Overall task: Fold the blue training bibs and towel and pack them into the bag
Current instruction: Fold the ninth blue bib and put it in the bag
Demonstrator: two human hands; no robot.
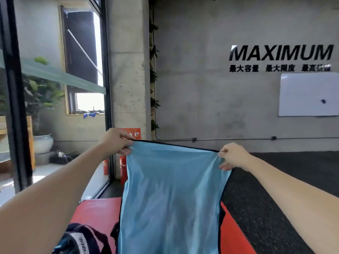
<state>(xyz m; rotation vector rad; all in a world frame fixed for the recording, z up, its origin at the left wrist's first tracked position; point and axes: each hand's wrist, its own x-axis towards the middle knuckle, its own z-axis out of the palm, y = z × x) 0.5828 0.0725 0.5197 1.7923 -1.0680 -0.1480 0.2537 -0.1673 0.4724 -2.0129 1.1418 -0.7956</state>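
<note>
A light blue, dark-edged fabric training bib (pixel 170 198) hangs stretched between both hands, its top hem taut from fingertip to fingertip. The left hand (pixel 117 142) pinches one upper corner, fingers curled over the hem; the right hand (pixel 233 155) pinches the other likewise. Below the fingers the cloth drapes over a red padded mat (pixel 95 211), with a dark sports bag (pixel 80 239) under the left forearm. To fold well, I judge the corners should stay level and meet squarely.
</note>
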